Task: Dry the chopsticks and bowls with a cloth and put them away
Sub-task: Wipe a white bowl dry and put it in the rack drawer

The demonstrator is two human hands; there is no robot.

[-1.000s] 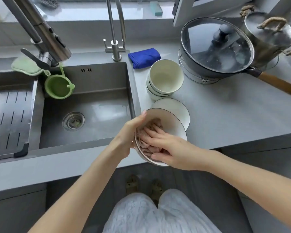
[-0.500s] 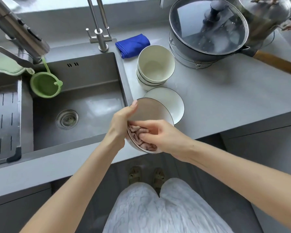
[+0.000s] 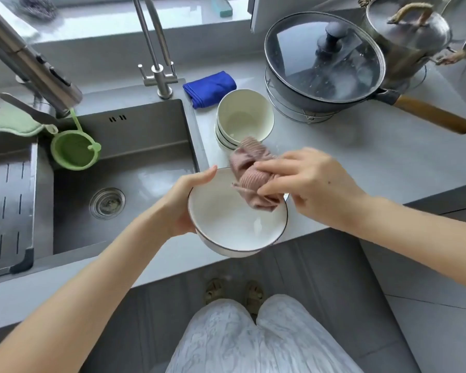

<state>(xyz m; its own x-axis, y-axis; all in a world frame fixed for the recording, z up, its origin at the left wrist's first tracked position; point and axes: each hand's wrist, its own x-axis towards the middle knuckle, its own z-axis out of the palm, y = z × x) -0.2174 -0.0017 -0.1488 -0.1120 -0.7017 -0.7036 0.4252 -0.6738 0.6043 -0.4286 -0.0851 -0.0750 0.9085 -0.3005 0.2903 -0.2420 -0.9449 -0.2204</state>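
A: Sleeves? Anything on the arms?
B: Both forearms bare. Left hand [image 3: 184, 204], right hand [image 3: 311, 184], no rings visible.
A: Below?
B: White patterned trousers [image 3: 253, 340], tan strapped sandals [image 3: 233, 292].

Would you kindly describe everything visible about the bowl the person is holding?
The bowl is white, glossy like ceramic, with a thin dark line around its rim. It is empty, tilted toward the camera, and held over the counter's front edge beside the sink. The left hand grips its left rim, thumb over the edge. The right hand holds a bunched pink ribbed cloth at its far rim.
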